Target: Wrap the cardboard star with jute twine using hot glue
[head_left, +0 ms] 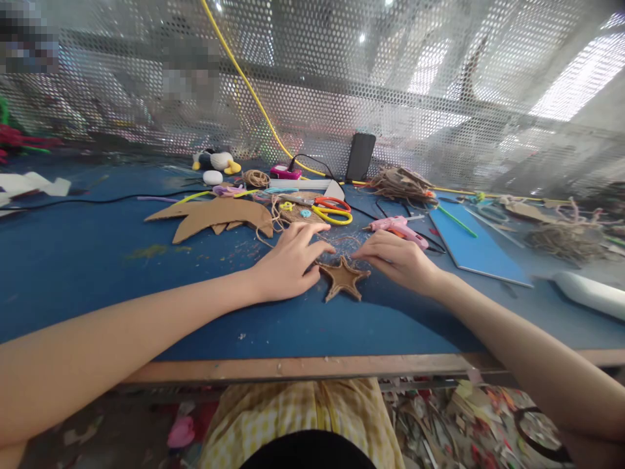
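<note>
Head view: left hand [289,266] presses fingertips on the twine-wrapped star [344,279], flat on the blue table [88,260]; right hand [398,259] pinches near its upper point. No long axis; one arm points away. Pink glue gun [398,228] lies just beyond.

No text, label, brand or number can be read anywhere — not on the glue gun [398,229], the scissors [332,211] or the dark phone [360,156] propped on the desk [88,260] — all show plain surfaces.
</note>
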A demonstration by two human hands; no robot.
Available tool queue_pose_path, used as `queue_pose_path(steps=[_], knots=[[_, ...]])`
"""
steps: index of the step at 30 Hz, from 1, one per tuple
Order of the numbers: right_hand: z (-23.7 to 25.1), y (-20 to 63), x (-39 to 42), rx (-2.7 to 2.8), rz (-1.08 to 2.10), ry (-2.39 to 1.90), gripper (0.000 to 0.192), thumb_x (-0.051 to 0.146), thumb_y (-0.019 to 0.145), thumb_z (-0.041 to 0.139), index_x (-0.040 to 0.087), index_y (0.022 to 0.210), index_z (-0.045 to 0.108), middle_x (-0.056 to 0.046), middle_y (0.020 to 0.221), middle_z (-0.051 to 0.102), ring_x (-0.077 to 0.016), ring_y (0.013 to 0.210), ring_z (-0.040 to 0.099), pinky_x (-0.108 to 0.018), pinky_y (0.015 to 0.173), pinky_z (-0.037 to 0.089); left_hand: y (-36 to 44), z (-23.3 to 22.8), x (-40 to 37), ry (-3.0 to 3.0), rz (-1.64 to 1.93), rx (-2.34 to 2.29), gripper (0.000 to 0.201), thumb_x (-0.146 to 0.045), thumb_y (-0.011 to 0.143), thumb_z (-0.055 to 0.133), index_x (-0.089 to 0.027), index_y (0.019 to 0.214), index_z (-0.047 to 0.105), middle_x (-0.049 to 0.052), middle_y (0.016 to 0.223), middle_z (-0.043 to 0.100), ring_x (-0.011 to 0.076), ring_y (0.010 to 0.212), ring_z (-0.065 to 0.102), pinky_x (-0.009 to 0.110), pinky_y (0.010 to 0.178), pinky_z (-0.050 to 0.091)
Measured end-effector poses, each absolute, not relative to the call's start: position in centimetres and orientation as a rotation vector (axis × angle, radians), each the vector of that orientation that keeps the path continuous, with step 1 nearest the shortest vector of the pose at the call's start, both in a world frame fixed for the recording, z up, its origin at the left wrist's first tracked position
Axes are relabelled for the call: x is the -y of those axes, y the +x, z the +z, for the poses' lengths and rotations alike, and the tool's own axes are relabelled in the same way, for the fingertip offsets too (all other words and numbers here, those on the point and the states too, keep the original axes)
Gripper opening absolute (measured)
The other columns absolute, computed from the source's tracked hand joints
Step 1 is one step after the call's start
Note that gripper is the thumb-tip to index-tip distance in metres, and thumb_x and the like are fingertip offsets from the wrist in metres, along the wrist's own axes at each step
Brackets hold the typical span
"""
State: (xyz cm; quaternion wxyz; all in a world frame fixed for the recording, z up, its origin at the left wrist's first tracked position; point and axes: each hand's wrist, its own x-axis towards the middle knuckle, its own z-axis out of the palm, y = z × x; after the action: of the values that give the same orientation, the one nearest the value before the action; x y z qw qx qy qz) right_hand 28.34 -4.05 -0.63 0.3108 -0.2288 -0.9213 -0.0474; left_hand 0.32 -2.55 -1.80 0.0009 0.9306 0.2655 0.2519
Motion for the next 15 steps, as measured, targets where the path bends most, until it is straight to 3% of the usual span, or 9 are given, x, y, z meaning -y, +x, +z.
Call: queue_pose_path(steps=[3, 5, 9, 15], knots=[[-0.37, 28.0, 4.31, 2.387, -0.304, -0.667, 0.015, 0.02, 0.096, 0.063, 0.022, 0.104, 0.075, -0.007, 0.094, 0.068, -0.0198, 0.09, 0.062, -0.039, 0.084, 0.054, 0.36, -1.81, 2.43, 2.851, 0.862, -0.958, 0.022, -0.015, 0.09, 0.05, -0.017, 0.105, 0.067, 0.014, 0.14, 0.051, 0.0339, 0.128, 0.043, 0.056, 0.112, 0.038], [-0.28, 27.83, 4.46, 2.378, -0.35, -0.683, 0.012, 0.02, 0.094, 0.065, 0.022, 0.101, 0.075, -0.008, 0.098, 0.069, -0.0226, 0.096, 0.061, -0.043, 0.088, 0.053, 0.4, -1.55, 2.63, 2.833, 0.838, -0.942, 0.017, -0.028, 0.09, 0.057, -0.017, 0.099, 0.066, 0.014, 0.137, 0.053, 0.0354, 0.128, 0.044, 0.058, 0.111, 0.038], [-0.39, 27.69, 4.62, 2.434, -0.256, -0.627, 0.016, 0.016, 0.092, 0.066, 0.023, 0.105, 0.073, -0.005, 0.095, 0.075, -0.0245, 0.103, 0.059, -0.046, 0.094, 0.051, 0.48, -1.02, 3.14, 2.869, 0.682, -0.771, 0.046, -0.055, 0.079, 0.074, -0.017, 0.103, 0.067, 0.017, 0.142, 0.05, 0.0395, 0.134, 0.041, 0.058, 0.114, 0.036], [-0.26, 27.42, 4.91, 2.444, -0.271, -0.625, 0.01, 0.019, 0.094, 0.065, 0.02, 0.1, 0.072, -0.004, 0.08, 0.071, -0.0214, 0.088, 0.059, -0.039, 0.081, 0.052, 0.37, -1.01, 2.92, 2.853, 0.589, -0.6, 0.044, -0.038, 0.086, 0.068, -0.021, 0.127, 0.063, 0.015, 0.152, 0.043, 0.0382, 0.139, 0.037, 0.06, 0.115, 0.034]])
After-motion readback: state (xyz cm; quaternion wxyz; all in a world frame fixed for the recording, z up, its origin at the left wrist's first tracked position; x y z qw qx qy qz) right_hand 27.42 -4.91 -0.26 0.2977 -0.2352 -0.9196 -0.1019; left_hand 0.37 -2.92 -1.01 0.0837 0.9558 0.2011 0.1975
